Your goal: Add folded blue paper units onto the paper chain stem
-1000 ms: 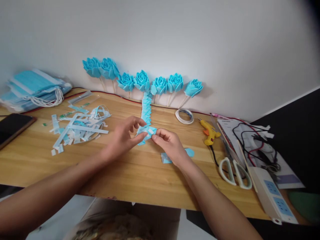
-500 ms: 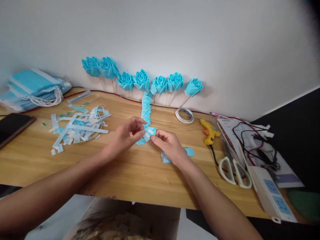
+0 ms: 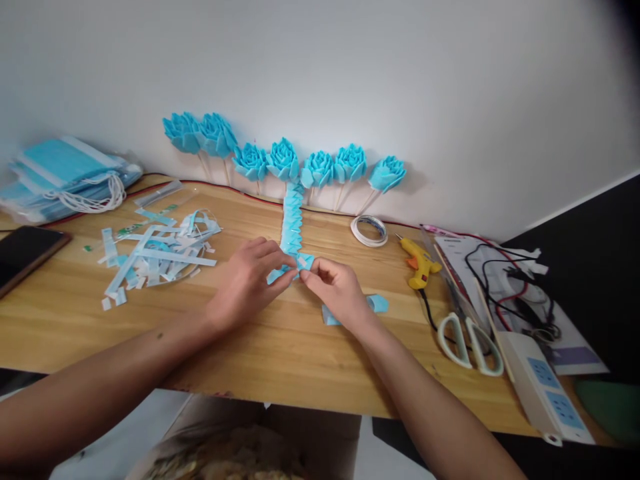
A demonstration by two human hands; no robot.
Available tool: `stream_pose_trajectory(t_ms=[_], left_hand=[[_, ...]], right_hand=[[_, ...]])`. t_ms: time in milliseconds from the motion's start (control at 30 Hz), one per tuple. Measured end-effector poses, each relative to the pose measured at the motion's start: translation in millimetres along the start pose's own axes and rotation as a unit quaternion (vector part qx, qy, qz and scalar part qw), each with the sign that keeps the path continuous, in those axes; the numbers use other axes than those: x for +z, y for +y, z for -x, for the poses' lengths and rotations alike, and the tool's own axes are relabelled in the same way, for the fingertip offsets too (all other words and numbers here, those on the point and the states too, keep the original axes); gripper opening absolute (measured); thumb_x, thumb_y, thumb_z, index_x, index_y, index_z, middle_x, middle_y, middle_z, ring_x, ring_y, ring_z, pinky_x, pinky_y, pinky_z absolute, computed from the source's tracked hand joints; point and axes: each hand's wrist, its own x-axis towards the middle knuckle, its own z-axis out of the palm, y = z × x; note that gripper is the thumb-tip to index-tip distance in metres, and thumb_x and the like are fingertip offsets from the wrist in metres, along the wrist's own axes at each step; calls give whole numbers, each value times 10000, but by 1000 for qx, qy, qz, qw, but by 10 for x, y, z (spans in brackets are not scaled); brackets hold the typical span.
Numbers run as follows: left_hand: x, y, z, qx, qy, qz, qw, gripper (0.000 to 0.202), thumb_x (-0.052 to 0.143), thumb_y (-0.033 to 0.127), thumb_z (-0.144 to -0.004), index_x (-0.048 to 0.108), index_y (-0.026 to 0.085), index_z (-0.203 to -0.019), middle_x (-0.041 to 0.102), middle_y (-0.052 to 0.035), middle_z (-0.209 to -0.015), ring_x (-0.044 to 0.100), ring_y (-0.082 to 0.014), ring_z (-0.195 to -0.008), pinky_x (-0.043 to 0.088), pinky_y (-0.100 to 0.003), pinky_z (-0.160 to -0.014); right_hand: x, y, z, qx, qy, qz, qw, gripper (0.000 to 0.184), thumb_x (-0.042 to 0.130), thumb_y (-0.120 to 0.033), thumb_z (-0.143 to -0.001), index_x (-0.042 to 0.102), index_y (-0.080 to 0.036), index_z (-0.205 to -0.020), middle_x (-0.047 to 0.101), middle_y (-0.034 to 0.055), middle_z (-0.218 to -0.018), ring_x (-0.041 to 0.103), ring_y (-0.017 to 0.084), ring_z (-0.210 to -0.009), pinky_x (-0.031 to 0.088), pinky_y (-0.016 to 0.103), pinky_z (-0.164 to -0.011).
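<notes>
A strip of overlapping light-blue folded pieces [image 3: 291, 223] runs across the wooden table [image 3: 280, 347] toward the wall. My left hand [image 3: 249, 281] and my right hand [image 3: 333, 289] meet at its near end, both pinching the last blue piece with fingers closed. Small blue pieces [image 3: 379, 303] lie just right of my right hand, partly hidden by it. Several blue fabric roses on sticks [image 3: 283, 160] lean against the wall behind the strip.
A pile of cut blue and white scraps [image 3: 155, 252] lies to the left, with stacked face masks [image 3: 65, 177] and a phone [image 3: 23, 252] beyond. To the right: tape roll [image 3: 369, 231], yellow glue gun [image 3: 419, 263], scissors [image 3: 470, 343], power strip [image 3: 543, 387], cables.
My left hand has turned over and lowered, its fingers now pressing down on the strip's near end. My right hand has barely moved, still pinching the same spot.
</notes>
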Motion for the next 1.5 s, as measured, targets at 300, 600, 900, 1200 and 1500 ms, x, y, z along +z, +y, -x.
stream_pose_trajectory(t_ms=[300,600,900,1200,1500], left_hand=[[-5,33,8,33,-5,-72,997,114,615,226,-885,673,159,-812,650,-36,-741,550,-175,-719,384,-323,-682],[-9,72,7,17,-12,-41,999,105,597,165,-866,657,144,-782,642,-41,-740,545,-168,-708,381,-323,-675],[-13,64,8,-37,-18,67,997,134,597,143,-868,642,151,-742,616,-19,-704,546,-148,-703,400,-302,-692],[-7,43,-16,-57,-20,80,995,165,583,148,-861,629,160,-703,618,-15,-687,548,-141,-686,404,-288,-670],[-444,-239,-173,-161,24,-3,987,146,564,232,-851,631,178,-733,638,-5,-696,549,-133,-636,381,-257,-571]], right_hand=[[35,-20,14,-41,25,79,996,246,573,-267,-795,449,-195,-595,434,-48,-579,405,89,-571,327,222,-564],[39,-8,28,-53,30,95,994,255,579,-264,-810,453,-194,-599,447,-46,-586,421,91,-582,349,213,-579],[30,-6,21,-48,26,84,995,251,577,-276,-803,449,-196,-603,443,-48,-585,418,89,-574,346,211,-567],[34,-20,29,-26,24,86,996,258,571,-316,-799,444,-204,-604,452,-36,-590,428,102,-584,355,225,-573],[4,2,3,14,14,-10,1000,300,602,-364,-785,443,-203,-588,468,-35,-590,453,109,-598,335,233,-564]])
